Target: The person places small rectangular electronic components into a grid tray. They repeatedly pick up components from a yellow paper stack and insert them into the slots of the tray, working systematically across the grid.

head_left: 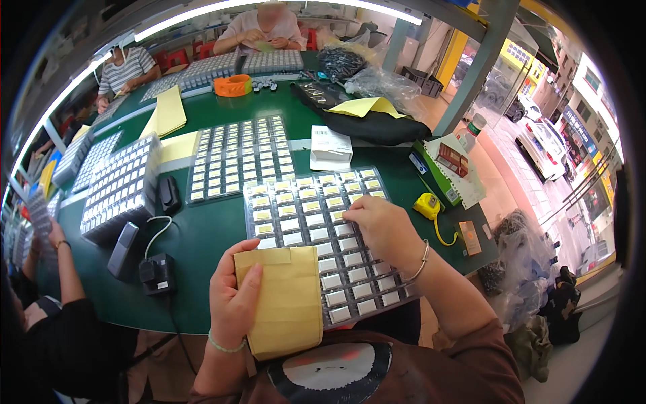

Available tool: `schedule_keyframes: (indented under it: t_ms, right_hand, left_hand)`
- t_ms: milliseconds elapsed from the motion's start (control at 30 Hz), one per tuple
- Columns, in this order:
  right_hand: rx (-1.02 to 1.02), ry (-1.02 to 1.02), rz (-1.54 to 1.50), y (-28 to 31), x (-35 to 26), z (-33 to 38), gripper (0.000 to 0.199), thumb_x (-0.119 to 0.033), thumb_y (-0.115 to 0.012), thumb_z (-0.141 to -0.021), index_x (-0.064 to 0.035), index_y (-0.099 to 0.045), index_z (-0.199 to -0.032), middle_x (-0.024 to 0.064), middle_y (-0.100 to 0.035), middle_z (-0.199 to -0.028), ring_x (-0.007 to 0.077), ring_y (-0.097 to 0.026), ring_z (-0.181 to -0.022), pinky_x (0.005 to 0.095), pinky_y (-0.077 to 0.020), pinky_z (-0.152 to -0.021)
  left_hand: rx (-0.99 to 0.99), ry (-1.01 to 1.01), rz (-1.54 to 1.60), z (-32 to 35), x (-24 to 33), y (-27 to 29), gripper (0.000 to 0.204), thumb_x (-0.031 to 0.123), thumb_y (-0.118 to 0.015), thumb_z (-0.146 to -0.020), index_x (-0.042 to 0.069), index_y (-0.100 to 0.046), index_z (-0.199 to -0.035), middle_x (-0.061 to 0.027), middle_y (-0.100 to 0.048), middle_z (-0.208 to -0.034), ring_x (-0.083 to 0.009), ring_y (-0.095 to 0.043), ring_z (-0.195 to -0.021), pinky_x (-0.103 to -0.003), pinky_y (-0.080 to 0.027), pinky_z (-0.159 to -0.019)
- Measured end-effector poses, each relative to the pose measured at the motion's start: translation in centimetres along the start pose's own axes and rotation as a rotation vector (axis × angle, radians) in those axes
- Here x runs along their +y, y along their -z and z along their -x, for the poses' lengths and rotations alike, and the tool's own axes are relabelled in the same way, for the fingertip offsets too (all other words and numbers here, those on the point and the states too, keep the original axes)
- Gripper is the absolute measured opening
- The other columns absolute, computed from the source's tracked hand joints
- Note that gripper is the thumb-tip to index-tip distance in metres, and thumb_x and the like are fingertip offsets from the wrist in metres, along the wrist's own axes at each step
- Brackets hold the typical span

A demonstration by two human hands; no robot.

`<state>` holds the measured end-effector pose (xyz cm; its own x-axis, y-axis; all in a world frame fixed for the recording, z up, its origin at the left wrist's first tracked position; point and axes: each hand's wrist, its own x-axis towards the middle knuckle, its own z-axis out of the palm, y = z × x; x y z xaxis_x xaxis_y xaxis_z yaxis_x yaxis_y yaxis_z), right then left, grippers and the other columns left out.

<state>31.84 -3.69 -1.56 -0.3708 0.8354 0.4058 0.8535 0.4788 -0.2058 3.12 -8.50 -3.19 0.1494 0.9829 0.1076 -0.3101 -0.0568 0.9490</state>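
My left hand (235,291) grips a yellow-tan paper sheet (286,303), the thumb lying over its front and the fingers behind. The sheet overlaps the near left corner of a clear plastic tray (324,320). Rows of small white blocks (362,290) sit in the tray; those in the far rows carry yellow tops, while the nearer ones are plain white. Over the tray's right half, my right hand (383,225) has thumb and forefinger pinched together at a block. Whatever is between the fingertips is too small to make out.
A second filled tray (240,158) lies just beyond, with a tall tray stack (121,188) to its left. Also on the green table are a white box (330,148), a yellow tape measure (428,205) and a black adapter (157,273). Other people sit at the left and far sides.
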Motion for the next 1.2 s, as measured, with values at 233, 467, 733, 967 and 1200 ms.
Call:
schedule_keyframes:
  t_ms: [233,467,733,967,1200]
  right_hand:
    - [0.122,0.022,-0.462,2.9,-7.9,-0.8,0.021,-0.004,-0.067,-0.086,-0.0032,-0.072,-0.107,0.0122,-0.065,-0.098,0.0282,-0.065,-0.087,0.0368,-0.0527,-0.074]
    - [0.194,0.111,-0.330,1.4,-9.6,-0.3,0.021,-0.004,-0.070,-0.086,-0.0017,-0.070,-0.108,0.0101,-0.065,-0.099,0.0269,-0.066,-0.088,0.0357,-0.0549,-0.071]
    - [0.216,0.213,-0.180,0.8,-9.2,0.1,0.026,-0.004,-0.069,-0.084,-0.0027,-0.066,-0.110,0.0110,-0.065,-0.095,0.0258,-0.067,-0.085,0.0343,-0.0564,-0.071]
    - [0.238,0.177,-0.210,0.5,-9.5,0.0,0.015,-0.004,-0.068,-0.085,-0.0033,-0.064,-0.100,0.0095,-0.064,-0.093,0.0259,-0.066,-0.083,0.0347,-0.0558,-0.069]
    - [0.238,0.137,-0.268,0.1,-9.5,-0.3,0.015,-0.003,-0.070,-0.085,-0.0031,-0.064,-0.099,0.0099,-0.063,-0.091,0.0271,-0.066,-0.080,0.0353,-0.0551,-0.067]
  left_hand:
    - [-0.001,-0.085,-0.099,0.4,0.6,-1.4,0.037,0.001,-0.053,-0.099,-0.001,-0.050,-0.136,-0.0066,-0.065,-0.111,-0.0073,-0.061,-0.097,-0.022,-0.050,-0.084]
    - [0.066,-0.219,-0.307,1.0,0.5,-2.1,0.033,0.003,-0.058,-0.097,-0.001,-0.057,-0.130,-0.0075,-0.070,-0.103,-0.0081,-0.063,-0.091,-0.024,-0.051,-0.080]
    - [0.045,-0.261,-0.373,1.1,0.5,-2.4,0.033,0.003,-0.058,-0.096,-0.001,-0.058,-0.129,-0.0094,-0.071,-0.101,-0.0088,-0.064,-0.090,-0.024,-0.051,-0.079]
    - [0.048,-0.207,-0.295,0.7,-0.3,-2.2,0.033,0.002,-0.058,-0.096,-0.001,-0.058,-0.128,-0.0096,-0.071,-0.101,-0.0089,-0.064,-0.089,-0.024,-0.051,-0.078]
    - [0.054,-0.241,-0.355,0.8,-0.1,-2.1,0.033,0.002,-0.058,-0.096,-0.001,-0.058,-0.128,-0.0102,-0.071,-0.103,-0.0095,-0.064,-0.091,-0.025,-0.051,-0.080]
